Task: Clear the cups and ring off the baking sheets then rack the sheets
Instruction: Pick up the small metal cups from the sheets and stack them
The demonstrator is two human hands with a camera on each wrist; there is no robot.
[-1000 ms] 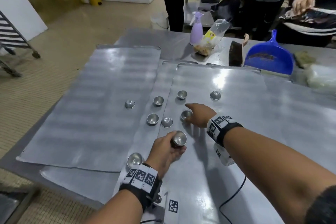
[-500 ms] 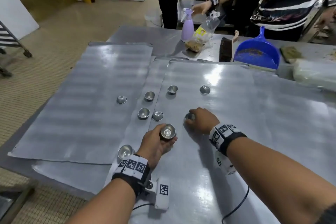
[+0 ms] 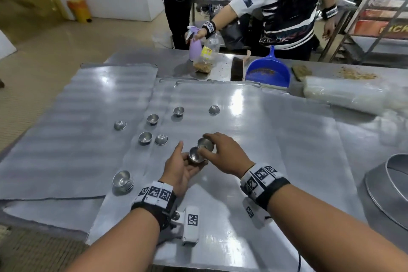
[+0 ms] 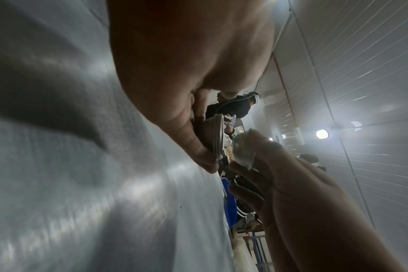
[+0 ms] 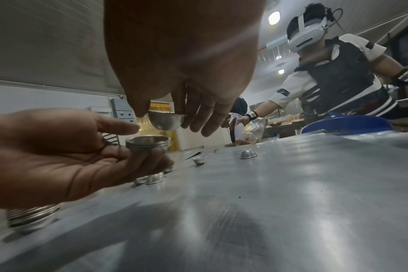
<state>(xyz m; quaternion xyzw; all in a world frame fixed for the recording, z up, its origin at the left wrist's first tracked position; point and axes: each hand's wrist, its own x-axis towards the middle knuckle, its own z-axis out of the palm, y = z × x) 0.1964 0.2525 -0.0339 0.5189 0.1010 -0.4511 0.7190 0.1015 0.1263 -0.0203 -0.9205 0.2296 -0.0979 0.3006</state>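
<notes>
Head view: my left hand (image 3: pixel 180 168) cradled a nested cup stack (image 3: pixel 195 155); my right hand (image 3: pixel 223 152) pinched one tart cup (image 3: pixel 205 144) above it. Six loose cups (image 3: pixel 152 119), another stack (image 3: pixel 123 181), baking sheets (image 3: pixel 287 139) unracked.

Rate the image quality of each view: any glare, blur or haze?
Head: sharp, with ceiling-light glare on the sheets. Left wrist: hazy, lamp flare at right, palm blurred, cup soft. Right wrist: cups fairly sharp, near sheet smeared, wide-angle bending at the edges.

Head view looks down; wrist views sit low, sharing both hands.
</notes>
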